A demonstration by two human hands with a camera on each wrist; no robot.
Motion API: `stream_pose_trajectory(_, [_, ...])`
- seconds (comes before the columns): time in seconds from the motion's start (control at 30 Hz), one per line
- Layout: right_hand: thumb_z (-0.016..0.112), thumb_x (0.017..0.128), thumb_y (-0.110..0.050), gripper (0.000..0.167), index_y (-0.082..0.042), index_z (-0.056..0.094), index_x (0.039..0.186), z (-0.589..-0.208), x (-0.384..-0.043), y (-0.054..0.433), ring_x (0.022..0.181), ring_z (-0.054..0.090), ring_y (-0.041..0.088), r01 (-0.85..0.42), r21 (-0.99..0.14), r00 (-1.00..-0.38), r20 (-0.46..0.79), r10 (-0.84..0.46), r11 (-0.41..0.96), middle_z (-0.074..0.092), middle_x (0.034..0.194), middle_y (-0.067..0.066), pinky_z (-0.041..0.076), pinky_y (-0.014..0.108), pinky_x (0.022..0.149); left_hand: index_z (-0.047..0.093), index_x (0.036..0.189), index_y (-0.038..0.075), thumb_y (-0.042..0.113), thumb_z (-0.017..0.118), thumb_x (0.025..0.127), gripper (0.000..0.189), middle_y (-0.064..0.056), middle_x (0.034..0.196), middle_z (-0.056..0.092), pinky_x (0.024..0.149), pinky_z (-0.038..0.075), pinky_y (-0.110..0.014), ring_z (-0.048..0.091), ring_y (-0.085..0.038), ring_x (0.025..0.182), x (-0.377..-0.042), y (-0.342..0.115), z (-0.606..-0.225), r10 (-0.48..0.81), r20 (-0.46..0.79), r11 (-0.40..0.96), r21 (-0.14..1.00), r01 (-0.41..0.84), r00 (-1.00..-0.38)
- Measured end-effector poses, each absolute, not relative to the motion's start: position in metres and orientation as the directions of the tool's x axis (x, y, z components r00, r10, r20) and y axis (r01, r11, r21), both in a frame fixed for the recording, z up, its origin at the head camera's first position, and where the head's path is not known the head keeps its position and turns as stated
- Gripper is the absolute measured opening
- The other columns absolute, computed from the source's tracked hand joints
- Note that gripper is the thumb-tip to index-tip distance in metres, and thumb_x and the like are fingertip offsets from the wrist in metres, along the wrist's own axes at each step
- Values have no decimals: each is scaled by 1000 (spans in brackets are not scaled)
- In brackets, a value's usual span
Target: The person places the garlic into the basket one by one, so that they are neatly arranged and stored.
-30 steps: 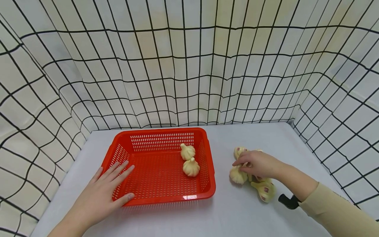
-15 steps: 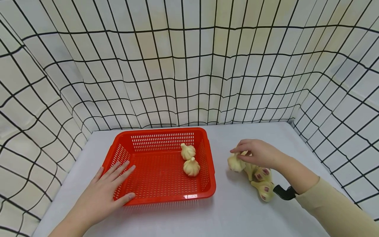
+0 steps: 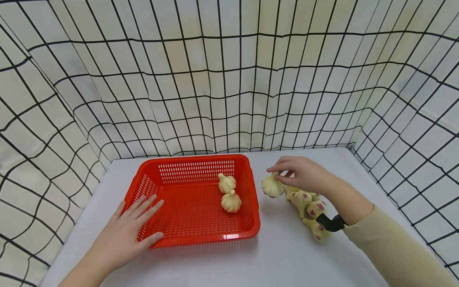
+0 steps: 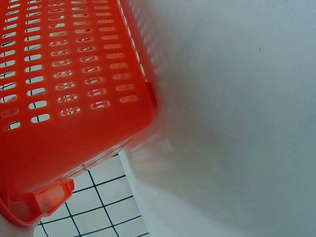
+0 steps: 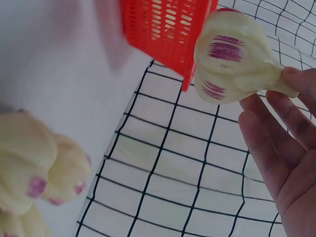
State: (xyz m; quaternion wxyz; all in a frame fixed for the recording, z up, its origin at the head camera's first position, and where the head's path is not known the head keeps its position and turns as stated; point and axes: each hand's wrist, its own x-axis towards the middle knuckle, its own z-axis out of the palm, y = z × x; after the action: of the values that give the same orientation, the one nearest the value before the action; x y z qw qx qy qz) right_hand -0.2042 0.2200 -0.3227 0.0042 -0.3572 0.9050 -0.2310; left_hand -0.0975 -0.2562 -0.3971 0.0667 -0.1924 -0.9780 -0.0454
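Observation:
My right hand (image 3: 305,173) pinches a garlic bulb (image 3: 272,186) by its stem, above the table just right of the red basket (image 3: 193,240). In the right wrist view the held bulb (image 5: 237,61) shows purple patches, with thumb and fingers at its narrow end. Below and right of that hand lies a pile of garlic bulbs (image 3: 300,201), partly hidden by the wrist. My left hand (image 3: 123,235) rests with spread, straight fingers over the basket's left rim. Two garlic bulbs, one behind (image 3: 226,183) and one in front (image 3: 231,202), sit inside the basket along its right side.
A white table surface (image 3: 215,267) lies under everything. Black netting (image 3: 229,95) over white cloth rises behind and on both sides. A black strap piece (image 3: 330,223) hangs at the right wrist, close above the pile.
My right hand has lifted one garlic bulb from the pile and carried it up and left toward the basket. The left hand and basket have stayed nearly still.

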Motion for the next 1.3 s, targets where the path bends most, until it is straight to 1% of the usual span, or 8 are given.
stream_pose_trajectory(0.13, [72,92,-16,31,-22,73,122,-321,-206,205,94,63,6,-666,-439,-723,180,-667,603,66,105,-11,56,23,78,35,155,26,67,58,88,83,-9,158,35,116,-20,-39,32,-41,142,-98,-257,-397,371,150,921,65,383,-917])
stream_pose_trajectory(0.37, [73,91,-12,30,-18,73,120,-321,-208,180,91,62,4,-734,-443,-647,226,-728,514,65,104,-9,56,20,77,33,156,27,67,58,87,83,-9,159,34,117,-19,-39,32,-41,142,-98,-255,-398,371,149,920,75,385,-917])
stream_pose_trajectory(0.5, [71,92,-13,27,-19,74,118,-324,-205,166,91,62,3,-733,-457,-633,187,-751,504,66,105,-8,55,19,77,33,156,27,68,58,87,84,-8,159,33,116,-20,-38,31,-41,143,-98,-254,-398,365,140,923,78,378,-920])
stream_pose_trajectory(0.67, [70,93,-13,26,-16,73,118,-327,-201,150,94,61,3,-726,-473,-620,134,-773,500,65,109,-7,56,22,79,33,156,27,68,58,87,85,-8,160,33,116,-21,-37,31,-41,143,-98,-253,-397,362,138,925,73,374,-922])
stream_pose_trajectory(0.77, [69,93,-14,25,-16,74,117,-330,-199,143,91,61,4,-740,-462,-600,125,-790,488,64,106,-9,55,23,79,33,156,28,69,58,87,85,-8,159,33,115,-22,-37,31,-41,143,-99,-254,-398,362,137,925,68,374,-922])
stream_pose_trajectory(0.87, [69,93,-16,25,-16,74,117,-334,-197,138,93,60,5,-756,-434,-585,113,-803,489,65,107,-9,54,22,81,33,156,28,68,59,87,85,-8,159,33,115,-22,-37,31,-41,143,-99,-254,-398,364,137,924,68,375,-921])
stream_pose_trajectory(1.13, [71,93,-19,26,-21,73,119,-347,-192,127,110,59,8,-765,-386,-569,28,-822,516,67,116,-9,51,26,92,34,156,26,67,59,87,84,-9,158,35,116,-20,-38,32,-41,142,-98,-254,-397,365,142,923,73,377,-920])
stream_pose_trajectory(1.3, [71,93,-22,24,-23,74,117,-357,-189,122,112,59,6,-779,-358,-550,-3,-835,514,67,115,-14,49,28,96,35,156,26,69,57,87,84,-8,159,34,115,-22,-37,32,-41,142,-98,-255,-396,364,130,924,73,375,-922])
